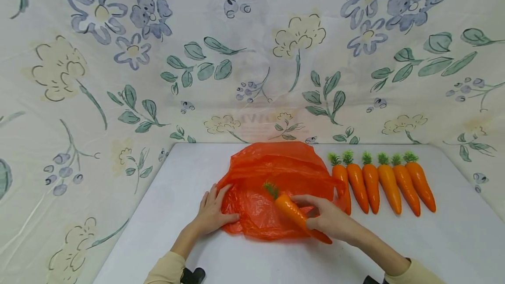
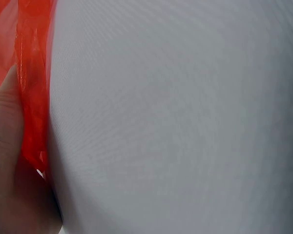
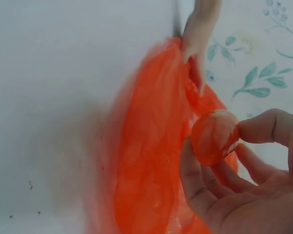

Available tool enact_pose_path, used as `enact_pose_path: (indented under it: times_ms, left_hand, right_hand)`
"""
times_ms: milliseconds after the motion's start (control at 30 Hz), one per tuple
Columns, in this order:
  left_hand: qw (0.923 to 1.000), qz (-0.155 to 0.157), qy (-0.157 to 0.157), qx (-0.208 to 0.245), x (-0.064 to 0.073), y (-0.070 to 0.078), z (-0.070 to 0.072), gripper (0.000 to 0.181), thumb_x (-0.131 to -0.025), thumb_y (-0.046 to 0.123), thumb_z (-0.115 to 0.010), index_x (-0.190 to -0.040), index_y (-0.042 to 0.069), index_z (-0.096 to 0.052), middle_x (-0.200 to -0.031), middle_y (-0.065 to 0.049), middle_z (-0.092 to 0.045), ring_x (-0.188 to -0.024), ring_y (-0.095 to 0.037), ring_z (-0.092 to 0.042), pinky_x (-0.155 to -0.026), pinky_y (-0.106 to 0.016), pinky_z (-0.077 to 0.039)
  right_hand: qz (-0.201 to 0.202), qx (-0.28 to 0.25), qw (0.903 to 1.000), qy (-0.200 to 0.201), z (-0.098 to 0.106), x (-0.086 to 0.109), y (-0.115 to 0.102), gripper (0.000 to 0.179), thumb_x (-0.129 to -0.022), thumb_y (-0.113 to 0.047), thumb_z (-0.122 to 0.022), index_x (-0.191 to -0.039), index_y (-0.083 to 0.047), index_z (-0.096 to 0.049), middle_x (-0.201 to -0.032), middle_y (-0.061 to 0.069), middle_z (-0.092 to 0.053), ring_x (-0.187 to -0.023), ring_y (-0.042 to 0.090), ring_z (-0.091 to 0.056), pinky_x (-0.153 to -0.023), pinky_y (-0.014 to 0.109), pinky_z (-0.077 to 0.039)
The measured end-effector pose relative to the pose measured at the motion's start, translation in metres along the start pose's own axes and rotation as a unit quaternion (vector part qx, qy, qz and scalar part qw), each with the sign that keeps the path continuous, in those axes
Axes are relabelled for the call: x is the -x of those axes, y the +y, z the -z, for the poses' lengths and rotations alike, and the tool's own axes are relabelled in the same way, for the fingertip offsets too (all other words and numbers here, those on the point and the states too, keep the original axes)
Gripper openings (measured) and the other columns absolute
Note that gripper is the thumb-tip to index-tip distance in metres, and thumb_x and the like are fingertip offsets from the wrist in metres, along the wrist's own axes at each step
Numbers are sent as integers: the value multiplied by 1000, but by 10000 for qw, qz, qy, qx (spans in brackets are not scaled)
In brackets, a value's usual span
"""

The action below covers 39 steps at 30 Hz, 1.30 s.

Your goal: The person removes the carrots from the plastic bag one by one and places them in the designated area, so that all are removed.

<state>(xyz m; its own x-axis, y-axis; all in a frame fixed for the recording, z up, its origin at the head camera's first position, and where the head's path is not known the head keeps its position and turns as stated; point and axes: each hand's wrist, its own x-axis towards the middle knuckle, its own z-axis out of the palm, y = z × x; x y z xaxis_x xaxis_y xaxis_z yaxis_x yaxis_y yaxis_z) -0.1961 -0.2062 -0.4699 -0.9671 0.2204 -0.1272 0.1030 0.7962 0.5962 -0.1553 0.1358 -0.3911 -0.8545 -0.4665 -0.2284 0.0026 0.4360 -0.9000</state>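
Observation:
An orange-red plastic bag (image 1: 272,165) lies crumpled on the white table. My left hand (image 1: 215,211) holds the bag's left edge, its thumb on the near side. In the left wrist view the thumb (image 2: 5,131) lies against the folded red film. Over the front of the bag, my right hand (image 1: 329,218) pinches a toy carrot (image 1: 289,207) between thumb and fingers. The carrot slants, its green top toward the bag and its tip toward me. Seen end-on in the right wrist view, the carrot (image 3: 215,136) sits in the fingertips. The bag's inside is hidden.
Several more carrots (image 1: 388,183) lie in a row on the right of the table (image 1: 442,249), green tops away from me. The leftmost carrot is partly covered by the bag's edge. A floral sheet (image 1: 252,69) hangs behind and beside the table.

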Motion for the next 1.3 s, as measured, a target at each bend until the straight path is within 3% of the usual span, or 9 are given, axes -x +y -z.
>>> enact_pose_path:
  times_ms: [200,567,1067,1300]
  left_hand:
    - [10000,20,13,4,0,1,0,96,-77,44,-78,-154,18,-27,-160,-23,-8,-148,-46,1,-116,-67,0]
    - [10000,53,53,31,1,-1,-3,96,-77,44,-79,-154,19,-27,-160,-23,-9,-147,-46,1,-115,-69,-2]
    - [9999,63,94,29,1,-4,-7,97,-77,46,-79,-154,21,-27,-161,-22,-9,-147,-46,1,-115,-70,-3]
    - [9999,29,123,9,1,-5,-7,97,-76,46,-79,-154,20,-27,-160,-23,-9,-147,-46,1,-115,-68,-2]
  right_hand:
    - [7,-43,9998,169,6,2,-4,61,-83,-5,-62,-143,-11,-51,-128,8,-60,-100,22,-59,-82,36,-56]
    - [340,-338,9962,725,40,11,-10,62,-87,-4,-58,-147,-8,-44,-139,14,-52,-109,26,-57,-84,34,-55]
    - [457,-106,9911,1246,70,20,19,63,-89,-4,-57,-149,-6,-41,-145,21,-47,-110,30,-59,-82,29,-56]
    - [440,247,9833,1750,89,24,42,59,-93,-4,-54,-150,-3,-38,-147,26,-43,-112,37,-58,-80,24,-55]
